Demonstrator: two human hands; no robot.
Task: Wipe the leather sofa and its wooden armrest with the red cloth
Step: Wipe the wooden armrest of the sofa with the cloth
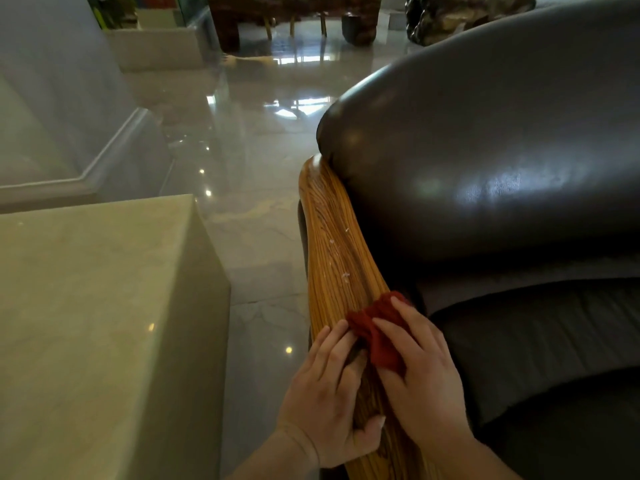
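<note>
The striped wooden armrest (337, 244) runs from the lower middle up to the dark leather sofa back (485, 150). A crumpled red cloth (375, 327) lies on the near part of the armrest. My right hand (422, 372) presses down on the cloth with fingers spread over it. My left hand (332, 389) grips the armrest's left edge just beside the cloth, fingertips touching the cloth's edge. Small white specks (341, 258) dot the wood farther up. The dark seat cushion (554, 341) sits to the right.
A pale stone block table (86, 323) stands left of the armrest, with a strip of glossy marble floor (256, 209) between them. A dark wooden bench (294, 15) and a rough dark sculpture (450, 19) stand far back. A wall skirting (104, 157) runs at left.
</note>
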